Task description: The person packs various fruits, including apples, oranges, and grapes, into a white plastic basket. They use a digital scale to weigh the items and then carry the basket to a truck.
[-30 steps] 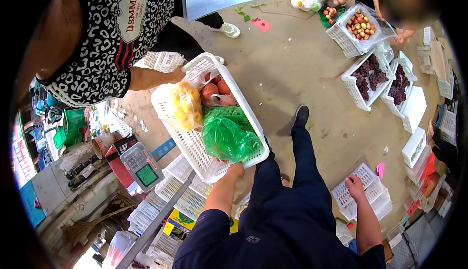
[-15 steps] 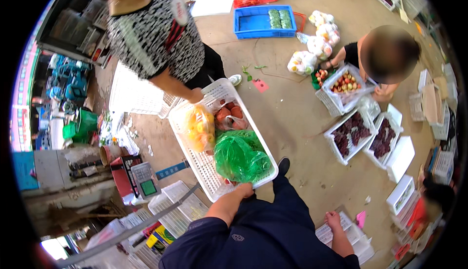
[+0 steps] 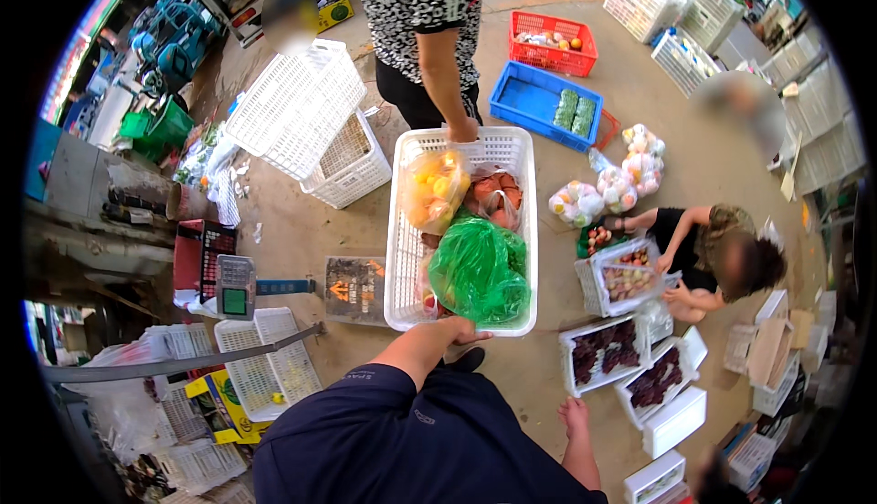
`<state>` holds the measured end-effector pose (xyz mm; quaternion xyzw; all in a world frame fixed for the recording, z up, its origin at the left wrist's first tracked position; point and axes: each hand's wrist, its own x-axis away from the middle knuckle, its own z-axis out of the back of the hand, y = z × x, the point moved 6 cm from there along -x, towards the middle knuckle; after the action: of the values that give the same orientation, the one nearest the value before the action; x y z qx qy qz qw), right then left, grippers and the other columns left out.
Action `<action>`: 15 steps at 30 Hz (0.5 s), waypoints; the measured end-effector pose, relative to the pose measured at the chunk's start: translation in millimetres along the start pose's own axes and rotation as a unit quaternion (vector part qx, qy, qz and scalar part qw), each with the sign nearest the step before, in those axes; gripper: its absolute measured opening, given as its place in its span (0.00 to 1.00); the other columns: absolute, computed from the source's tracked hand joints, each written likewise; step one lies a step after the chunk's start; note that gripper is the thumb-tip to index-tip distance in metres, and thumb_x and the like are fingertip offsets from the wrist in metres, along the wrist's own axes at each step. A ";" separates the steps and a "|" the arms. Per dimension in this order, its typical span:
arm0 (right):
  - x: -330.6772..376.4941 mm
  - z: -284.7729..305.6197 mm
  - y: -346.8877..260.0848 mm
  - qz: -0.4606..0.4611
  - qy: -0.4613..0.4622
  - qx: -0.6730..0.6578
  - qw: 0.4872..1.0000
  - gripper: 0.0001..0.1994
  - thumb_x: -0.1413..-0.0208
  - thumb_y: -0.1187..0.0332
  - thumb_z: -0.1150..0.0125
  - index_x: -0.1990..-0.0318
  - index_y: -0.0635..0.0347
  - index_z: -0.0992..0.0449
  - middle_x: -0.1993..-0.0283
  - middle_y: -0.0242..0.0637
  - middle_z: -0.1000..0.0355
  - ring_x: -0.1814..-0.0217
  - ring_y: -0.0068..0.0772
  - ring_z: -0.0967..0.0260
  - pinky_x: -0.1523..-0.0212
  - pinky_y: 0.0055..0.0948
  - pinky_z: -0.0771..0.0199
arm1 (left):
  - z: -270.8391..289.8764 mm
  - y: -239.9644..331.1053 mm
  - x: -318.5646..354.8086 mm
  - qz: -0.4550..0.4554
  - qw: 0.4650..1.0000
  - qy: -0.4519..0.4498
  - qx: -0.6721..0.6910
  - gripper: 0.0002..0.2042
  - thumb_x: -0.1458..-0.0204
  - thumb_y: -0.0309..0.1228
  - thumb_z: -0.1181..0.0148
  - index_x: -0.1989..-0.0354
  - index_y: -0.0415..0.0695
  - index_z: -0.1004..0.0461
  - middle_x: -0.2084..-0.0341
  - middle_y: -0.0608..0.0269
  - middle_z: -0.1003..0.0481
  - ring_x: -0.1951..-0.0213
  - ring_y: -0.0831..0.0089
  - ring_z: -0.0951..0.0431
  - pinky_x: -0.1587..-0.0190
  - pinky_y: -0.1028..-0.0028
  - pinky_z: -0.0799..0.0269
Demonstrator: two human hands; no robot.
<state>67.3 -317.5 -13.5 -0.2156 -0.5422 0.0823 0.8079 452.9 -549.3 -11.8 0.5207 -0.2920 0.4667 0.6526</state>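
My left hand (image 3: 459,330) is closed on the near rim of a white plastic crate (image 3: 395,271). A person's hand (image 3: 463,131) grips the crate's far end, and the crate hangs between us. Inside lie a clear bag of yellow-orange fruit (image 3: 435,192), a clear bag of reddish-brown produce (image 3: 495,198) and a large green plastic bag (image 3: 480,271) whose contents are hidden. Low on the right, my right hand (image 3: 574,415) hangs with its fingers curled and nothing visible in them, apart from the boxes of dark grapes (image 3: 605,355).
Stacked white crates (image 3: 301,120) stand left. A scale (image 3: 236,287) and a grey bar (image 3: 183,367) are at near left. Blue (image 3: 525,113) and red (image 3: 553,25) crates lie far right, near bagged fruit (image 3: 618,189). A person crouches right by a fruit crate (image 3: 594,289).
The crate, tilted before, now runs straight away from me and sits farther right in view. The person at its far end has shifted right and away. My right hand has moved left in view.
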 end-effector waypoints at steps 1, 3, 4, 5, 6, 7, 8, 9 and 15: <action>-5.8 -4.9 -28.1 0.011 0.000 -0.001 1.000 0.13 0.45 0.61 0.45 0.57 0.59 0.30 0.70 0.35 0.28 0.73 0.26 0.30 0.76 0.26 0.30 | 15.7 0.4 -9.1 -0.012 1.000 0.009 0.004 0.47 0.53 0.70 0.71 0.52 0.32 0.30 0.49 0.39 0.33 0.45 0.49 0.35 0.42 0.60 0.42; -18.6 -14.5 -73.8 0.041 0.009 -0.023 0.999 0.11 0.44 0.63 0.46 0.57 0.58 0.31 0.70 0.33 0.29 0.75 0.24 0.31 0.78 0.23 0.32 | 52.2 -2.5 -26.8 -0.037 0.999 0.025 0.003 0.47 0.53 0.70 0.70 0.51 0.32 0.31 0.48 0.39 0.34 0.44 0.50 0.35 0.42 0.60 0.42; -22.3 -18.3 -94.4 0.051 0.015 -0.036 0.998 0.11 0.44 0.64 0.46 0.58 0.58 0.31 0.71 0.33 0.29 0.76 0.24 0.32 0.79 0.22 0.33 | 71.7 -3.5 -34.0 -0.033 0.999 0.024 0.008 0.47 0.53 0.70 0.70 0.50 0.32 0.31 0.48 0.39 0.34 0.44 0.50 0.35 0.42 0.60 0.42; -26.5 -23.0 -114.5 0.060 0.022 -0.052 0.997 0.10 0.44 0.65 0.46 0.58 0.58 0.31 0.71 0.33 0.29 0.76 0.24 0.32 0.80 0.22 0.33 | 91.5 -2.2 -41.0 -0.028 0.999 0.021 0.011 0.47 0.53 0.70 0.70 0.50 0.32 0.32 0.48 0.39 0.34 0.44 0.50 0.35 0.42 0.60 0.42; -27.4 -25.9 -130.7 0.067 0.024 -0.066 0.995 0.08 0.44 0.67 0.47 0.59 0.58 0.31 0.72 0.32 0.29 0.77 0.23 0.32 0.81 0.20 0.34 | 104.3 0.1 -47.3 -0.027 1.000 0.009 0.009 0.46 0.52 0.70 0.70 0.49 0.32 0.32 0.47 0.39 0.35 0.44 0.50 0.35 0.42 0.60 0.42; -28.1 -31.3 -143.4 0.068 0.040 -0.058 0.995 0.08 0.44 0.66 0.47 0.59 0.58 0.30 0.72 0.33 0.29 0.77 0.23 0.32 0.81 0.20 0.34 | 125.8 -1.6 -55.3 -0.039 0.999 0.025 0.011 0.46 0.52 0.70 0.69 0.49 0.32 0.32 0.47 0.40 0.35 0.44 0.50 0.35 0.42 0.60 0.42; -24.9 -35.7 -151.0 0.067 0.056 -0.052 0.995 0.08 0.44 0.66 0.47 0.60 0.59 0.30 0.72 0.33 0.29 0.77 0.23 0.32 0.81 0.21 0.34 | 141.7 -7.8 -65.0 -0.051 0.998 0.040 0.012 0.46 0.53 0.70 0.69 0.49 0.32 0.33 0.47 0.40 0.35 0.44 0.50 0.36 0.42 0.60 0.42; -22.9 -34.6 -163.9 0.067 0.078 -0.049 0.993 0.08 0.44 0.66 0.47 0.61 0.59 0.30 0.72 0.33 0.29 0.77 0.22 0.32 0.81 0.21 0.34 | 163.8 -5.5 -75.2 -0.070 0.996 0.054 0.009 0.46 0.53 0.70 0.69 0.48 0.33 0.33 0.47 0.40 0.35 0.44 0.49 0.36 0.42 0.60 0.42; 13.1 -72.7 -131.0 -0.020 0.148 0.010 0.989 0.05 0.48 0.68 0.48 0.70 0.60 0.30 0.82 0.33 0.37 0.83 0.27 0.37 0.84 0.30 0.39 | 285.6 -56.1 -91.0 -0.037 0.998 0.043 -0.020 0.48 0.55 0.73 0.71 0.50 0.35 0.30 0.51 0.36 0.32 0.46 0.47 0.34 0.43 0.61 0.41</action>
<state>125.7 -448.6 31.6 -0.2065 -0.4202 0.0383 0.8828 498.2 -850.2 -31.5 0.4973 -0.2534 0.4583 0.6917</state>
